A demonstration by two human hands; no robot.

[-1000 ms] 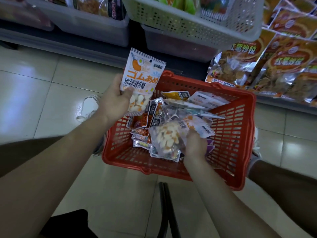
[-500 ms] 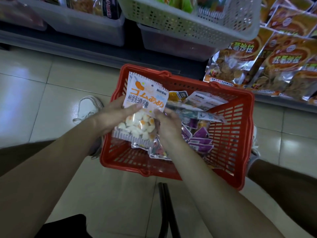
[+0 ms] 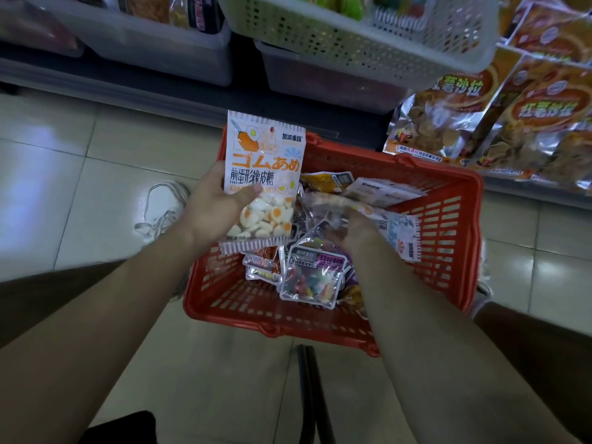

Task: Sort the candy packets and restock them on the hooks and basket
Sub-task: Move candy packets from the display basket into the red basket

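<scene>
- Left hand [image 3: 221, 203] grips egg-gummy packet [image 3: 264, 174] by its side, above red basket's [image 3: 272, 322] left rim.
- Right hand [image 3: 355, 230] reaches among loose packets [image 3: 315, 277] inside basket; grip cannot be determined.
- Packet judged light, floppy, slick: pinch the sealed header.

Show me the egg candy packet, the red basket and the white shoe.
egg candy packet [image 3: 264, 161], head view, on its printed front.
red basket [image 3: 256, 322], head view, on its near rim.
white shoe [image 3: 161, 208], head view, on its laces.
</scene>
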